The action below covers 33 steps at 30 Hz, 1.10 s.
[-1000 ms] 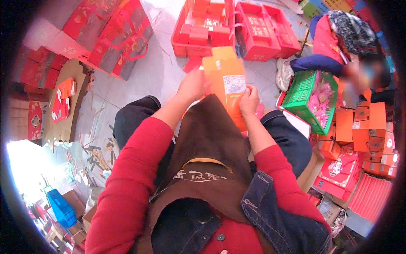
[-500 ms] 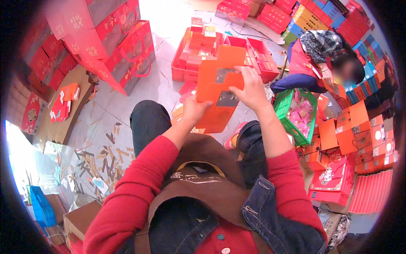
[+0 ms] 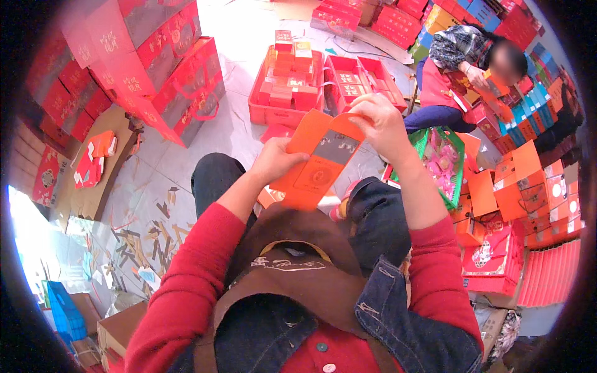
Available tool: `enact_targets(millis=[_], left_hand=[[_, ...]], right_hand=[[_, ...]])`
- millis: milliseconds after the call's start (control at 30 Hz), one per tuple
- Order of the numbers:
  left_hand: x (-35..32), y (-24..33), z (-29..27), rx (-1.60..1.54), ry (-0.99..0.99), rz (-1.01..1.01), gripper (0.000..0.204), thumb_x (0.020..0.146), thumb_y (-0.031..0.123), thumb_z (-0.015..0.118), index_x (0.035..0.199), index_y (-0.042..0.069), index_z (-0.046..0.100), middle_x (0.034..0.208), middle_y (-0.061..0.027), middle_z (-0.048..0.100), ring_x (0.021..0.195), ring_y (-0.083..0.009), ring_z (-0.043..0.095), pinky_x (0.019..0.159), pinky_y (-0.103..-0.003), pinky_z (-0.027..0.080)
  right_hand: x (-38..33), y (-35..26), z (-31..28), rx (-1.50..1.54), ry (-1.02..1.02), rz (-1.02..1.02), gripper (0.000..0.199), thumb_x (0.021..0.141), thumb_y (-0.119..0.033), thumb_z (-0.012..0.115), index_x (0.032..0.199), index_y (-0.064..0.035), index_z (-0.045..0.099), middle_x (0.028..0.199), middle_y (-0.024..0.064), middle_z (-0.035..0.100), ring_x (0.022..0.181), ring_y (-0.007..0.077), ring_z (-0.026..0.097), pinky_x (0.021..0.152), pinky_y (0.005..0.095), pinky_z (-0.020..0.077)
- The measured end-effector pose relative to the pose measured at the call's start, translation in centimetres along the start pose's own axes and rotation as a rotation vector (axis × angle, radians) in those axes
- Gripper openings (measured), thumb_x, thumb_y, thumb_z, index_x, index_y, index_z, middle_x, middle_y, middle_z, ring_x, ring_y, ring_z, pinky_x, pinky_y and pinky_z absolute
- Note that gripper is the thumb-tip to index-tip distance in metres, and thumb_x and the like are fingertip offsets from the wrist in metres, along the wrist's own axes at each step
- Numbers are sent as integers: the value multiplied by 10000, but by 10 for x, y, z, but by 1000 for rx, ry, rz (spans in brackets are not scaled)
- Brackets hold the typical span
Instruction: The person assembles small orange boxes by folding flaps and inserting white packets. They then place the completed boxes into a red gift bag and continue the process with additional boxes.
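An orange cardboard piece [image 3: 316,176], folded flat with a grey printed panel, is held up over my lap. My left hand [image 3: 280,163] grips its left edge, thumb on the front. At its upper right corner my right hand [image 3: 380,124] is closed, fingers pinching the edge. Below the cardboard, a paler orange and white item shows in part near my knees; I cannot make out what it is. Beyond my hands stands a red crate [image 3: 280,115] with several small red boxes in it.
Another red crate [image 3: 367,78] stands beside the first. At right, a green basket [image 3: 457,144] holds pink packets, near a co-worker bent over orange boxes [image 3: 519,180]. Large red cartons [image 3: 168,68] are stacked at left. Cardboard scraps [image 3: 146,245] litter the floor.
The orange cardboard has turned from its cut-out side to its printed panel and sits lower, tilted. My right hand has moved up and right to its corner.
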<state>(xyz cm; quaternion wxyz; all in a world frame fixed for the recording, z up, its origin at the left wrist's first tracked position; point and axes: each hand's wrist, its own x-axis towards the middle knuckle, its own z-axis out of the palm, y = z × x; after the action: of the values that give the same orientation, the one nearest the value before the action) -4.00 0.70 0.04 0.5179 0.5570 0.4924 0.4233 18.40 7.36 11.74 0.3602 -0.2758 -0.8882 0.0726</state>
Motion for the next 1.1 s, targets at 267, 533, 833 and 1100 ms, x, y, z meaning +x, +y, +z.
enact_targets(millis=[267, 533, 833, 1100], left_hand=[[4, 1, 1, 292, 355, 194, 211, 792, 104, 630, 997, 75, 669, 840, -130, 679, 767, -237, 667, 672, -329, 497], [9, 14, -3, 751, 538, 641, 186, 720, 32, 586, 890, 95, 629, 858, -106, 653, 780, -289, 633, 640, -375, 502], [7, 32, -9, 980, 545, 935, 225, 694, 42, 571, 911, 37, 632, 933, -102, 656, 907, -276, 638, 797, -377, 518], [-3, 10, 12, 1023, 287, 872, 442, 699, 134, 656, 1126, 36, 599, 1179, -153, 590, 1146, -327, 540, 968, -478, 424]], right_hand=[[-19, -10, 11, -23, 104, -136, 130, 667, 12, 630, 744, -29, 534, 786, 120, 599, 744, 287, 601, 655, 364, 490], [-29, -28, 5, -202, 29, -121, 168, 668, 44, 634, 814, -30, 590, 828, 116, 621, 770, 297, 611, 662, 357, 498], [-53, -23, 14, 227, -410, 103, 743, 726, -323, 732, 1277, 87, 447, 1299, 278, 464, 1201, 333, 484, 1027, 394, 346], [-74, -16, 56, 922, -1, 920, 287, 842, -238, 660, 836, 48, 649, 992, 90, 613, 722, 109, 579, 671, 256, 457]])
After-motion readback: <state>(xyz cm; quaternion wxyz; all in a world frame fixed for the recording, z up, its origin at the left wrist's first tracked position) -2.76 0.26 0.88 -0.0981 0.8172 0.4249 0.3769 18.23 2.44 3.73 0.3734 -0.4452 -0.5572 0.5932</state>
